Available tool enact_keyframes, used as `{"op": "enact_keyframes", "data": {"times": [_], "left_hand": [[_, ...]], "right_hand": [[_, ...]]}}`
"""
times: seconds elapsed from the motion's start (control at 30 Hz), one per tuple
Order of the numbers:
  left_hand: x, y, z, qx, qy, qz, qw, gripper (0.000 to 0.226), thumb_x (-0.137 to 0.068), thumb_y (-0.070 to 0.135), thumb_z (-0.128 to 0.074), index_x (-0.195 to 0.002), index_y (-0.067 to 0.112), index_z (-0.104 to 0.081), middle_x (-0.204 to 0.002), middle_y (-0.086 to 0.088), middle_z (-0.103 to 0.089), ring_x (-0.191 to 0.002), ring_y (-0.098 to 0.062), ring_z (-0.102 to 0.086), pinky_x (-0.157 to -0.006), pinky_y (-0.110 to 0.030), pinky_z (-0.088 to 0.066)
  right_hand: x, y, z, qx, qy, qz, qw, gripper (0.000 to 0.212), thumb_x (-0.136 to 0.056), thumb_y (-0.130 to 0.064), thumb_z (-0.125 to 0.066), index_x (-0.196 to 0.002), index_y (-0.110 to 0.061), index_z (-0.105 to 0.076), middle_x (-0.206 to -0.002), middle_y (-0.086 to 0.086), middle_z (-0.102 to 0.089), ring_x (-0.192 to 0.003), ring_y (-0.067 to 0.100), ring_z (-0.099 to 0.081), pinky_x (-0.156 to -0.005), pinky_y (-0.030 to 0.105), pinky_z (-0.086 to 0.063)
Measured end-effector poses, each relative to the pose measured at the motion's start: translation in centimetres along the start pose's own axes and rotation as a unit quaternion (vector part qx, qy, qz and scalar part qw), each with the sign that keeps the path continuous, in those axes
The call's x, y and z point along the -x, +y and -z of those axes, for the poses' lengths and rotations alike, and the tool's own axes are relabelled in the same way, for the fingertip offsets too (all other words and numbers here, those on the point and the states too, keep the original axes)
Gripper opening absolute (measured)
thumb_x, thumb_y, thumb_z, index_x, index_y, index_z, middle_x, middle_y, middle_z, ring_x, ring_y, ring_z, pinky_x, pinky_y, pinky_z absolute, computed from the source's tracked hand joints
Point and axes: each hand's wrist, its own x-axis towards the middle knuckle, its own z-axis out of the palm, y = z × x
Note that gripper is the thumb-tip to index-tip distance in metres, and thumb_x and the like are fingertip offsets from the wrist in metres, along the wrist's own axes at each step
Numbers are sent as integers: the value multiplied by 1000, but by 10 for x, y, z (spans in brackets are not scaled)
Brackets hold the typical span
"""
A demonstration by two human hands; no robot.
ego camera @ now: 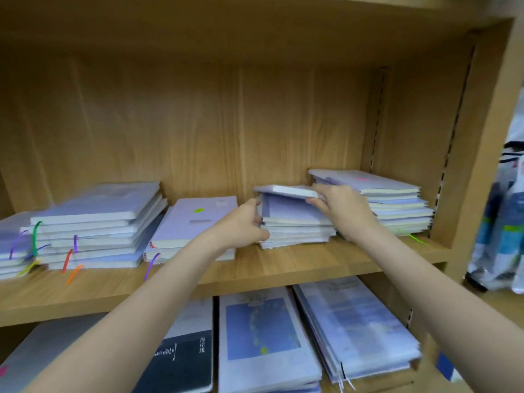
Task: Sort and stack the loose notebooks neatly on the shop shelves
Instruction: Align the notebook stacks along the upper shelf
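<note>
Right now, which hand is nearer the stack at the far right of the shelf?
Right. The right hand holds the tilted top notebook right beside that stack. The left hand is farther, on the middle stack's left side.

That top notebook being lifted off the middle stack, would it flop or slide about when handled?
The top notebook probably stays fairly stiff: it keeps flat though the right hand lifts one end. Its glossy wrap looks slippery, so it may slide on the stack. It seems light, held by fingertips.
</note>
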Motion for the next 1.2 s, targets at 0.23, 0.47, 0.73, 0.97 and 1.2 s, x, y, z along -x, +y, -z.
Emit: {"op": "enact_keyframes", "data": {"times": [0.23,0.47,0.73,0.97,1.2], "left_hand": [[1,-10,10,136,-19,28,990,55,-85,-6,-47,-133,18,-36,-113,3,-61,-103,-10,-53,-83,-18,-42],[-2,-17,26,121,-6,19,992,49,-86,-8,-42,-128,17,-45,-126,5,-58,-118,-11,-51,-90,-24,-41],[0,-21,13,-135,0,-12,991,36,-93,11,-43,-129,13,-45,-109,4,-68,-107,-12,-55,-92,-27,-41],[-2,-19,-1,-284,-2,-12,959,52,-87,9,-45,-137,12,-30,-118,6,-61,-124,-16,-35,-97,-30,-25],[7,-26,-10,-314,73,-53,945,66,-87,16,-47,-145,17,-17,-131,7,-53,-131,-18,-31,-103,-29,-22]], "right_hand": [[15,13,-19,-132,-112,38,984,68,-84,-48,-61,-139,-13,-43,-144,5,-44,-135,20,-35,-113,38,-24],[3,9,-14,-31,6,71,997,56,-84,-53,-55,-130,-21,-55,-117,6,-66,-114,24,-56,-81,35,-44],[-2,12,-10,16,48,100,994,53,-86,-55,-48,-121,-17,-59,-100,9,-69,-98,28,-62,-69,38,-48],[21,14,-31,-13,20,111,994,58,-86,-47,-58,-130,-11,-51,-131,11,-55,-124,30,-48,-99,42,-34],[34,9,-54,22,80,93,992,75,-68,-48,-76,-128,-8,-52,-134,15,-50,-123,34,-48,-106,60,-24]]}}
